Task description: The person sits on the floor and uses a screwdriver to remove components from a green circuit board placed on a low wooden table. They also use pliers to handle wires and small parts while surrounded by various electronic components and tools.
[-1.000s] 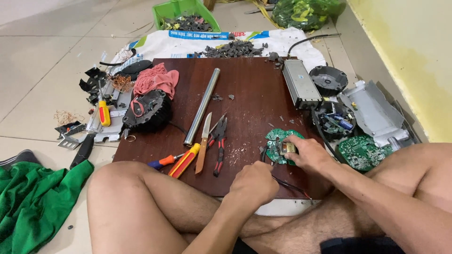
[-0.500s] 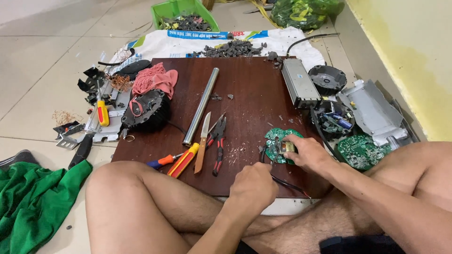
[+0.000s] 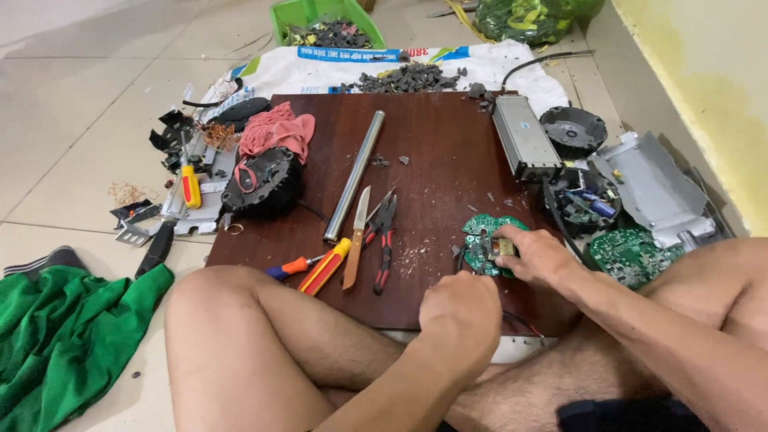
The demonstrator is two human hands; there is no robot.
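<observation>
Pinning round green PCB (image 3: pixel 482 244) flat on board (image 3: pixel 448 144) w/ right hand (image 3: pixel 538 254), fingers clamped on a part at its right edge. Left hand (image 3: pixel 462 314) fisted just below PCB, contents can't tell. PCB looks light, stiff, brittle; hold by rim, not parts.

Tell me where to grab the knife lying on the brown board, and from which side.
Take the knife by its wooden handle, the end nearest the person, coming from above. The blade points away toward the metal tube. Pliers lie close on its right and a yellow-handled tool on its left, so fingers probably fit best near the handle's end.
</observation>
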